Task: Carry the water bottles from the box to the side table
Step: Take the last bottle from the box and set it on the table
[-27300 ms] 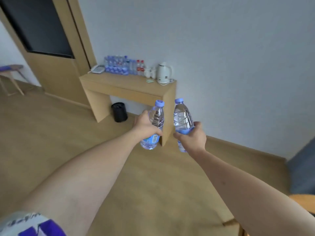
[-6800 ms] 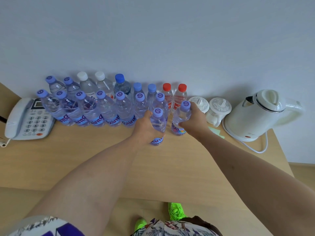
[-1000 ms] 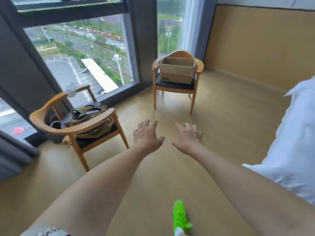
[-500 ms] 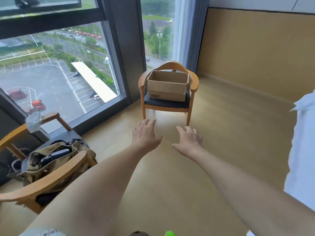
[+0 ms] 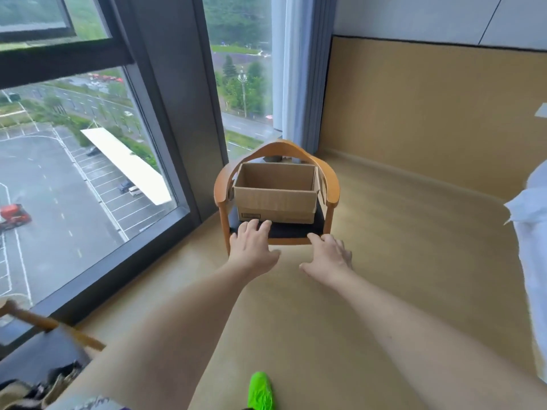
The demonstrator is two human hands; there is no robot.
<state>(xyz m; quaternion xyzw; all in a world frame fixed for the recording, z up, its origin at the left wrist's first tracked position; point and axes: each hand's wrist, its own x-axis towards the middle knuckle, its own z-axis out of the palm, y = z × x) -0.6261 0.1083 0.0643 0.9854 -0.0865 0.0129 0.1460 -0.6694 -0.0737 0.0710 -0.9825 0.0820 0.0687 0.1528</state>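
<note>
An open cardboard box (image 5: pixel 275 199) stands on the dark seat of a wooden armchair (image 5: pixel 333 184) by the window. From here its inside shows only bare cardboard walls; the bottom is hidden and no water bottles are visible. My left hand (image 5: pixel 251 247) and my right hand (image 5: pixel 328 257) are both stretched out in front of me, palms down, fingers apart, holding nothing. They hover short of the chair's front edge. The side table is out of view.
A floor-to-ceiling window (image 5: pixel 74 173) runs along the left. A second wooden chair (image 5: pixel 44 327) with a bag on it sits at the bottom left. White bedding (image 5: pixel 532 247) edges in at the right. My green shoe (image 5: pixel 260 390) is on the wooden floor.
I have walked closer to the chair with the box, which now looms larger and more central. The chair with the bag has slid to the bottom left corner. Both hands stay empty.
</note>
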